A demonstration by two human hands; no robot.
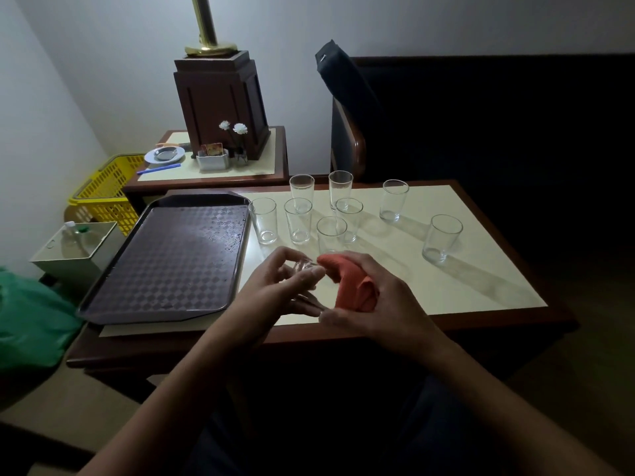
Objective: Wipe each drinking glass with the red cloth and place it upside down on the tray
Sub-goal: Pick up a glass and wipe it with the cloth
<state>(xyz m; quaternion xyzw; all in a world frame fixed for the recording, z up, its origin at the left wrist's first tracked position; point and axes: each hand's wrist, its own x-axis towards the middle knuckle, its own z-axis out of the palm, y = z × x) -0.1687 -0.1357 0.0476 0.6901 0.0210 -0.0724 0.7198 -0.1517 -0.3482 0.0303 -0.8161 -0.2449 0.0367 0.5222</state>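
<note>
Over the near edge of the desk (474, 286), the left grip (275, 286) is curled round a single drinking glass (304, 266), held in the air. How the glass is tilted is hard to tell through the fingers. The right grip (378, 304) is closed on the red cloth (354, 286), which lies bunched against the glass. The wiping of this glass looks to be under way, not finished. The tray (165, 255), at the left of the desk, carries no glass at all, only what seem to be a few water drops. Eight upright glasses (298, 221) stand on the desk beyond the hands, between the tray and the right edge, touched by neither grip. I judge the task to be at its very start: nothing is placed, one glass is in hand, and eight are left to wipe and turn over.
</note>
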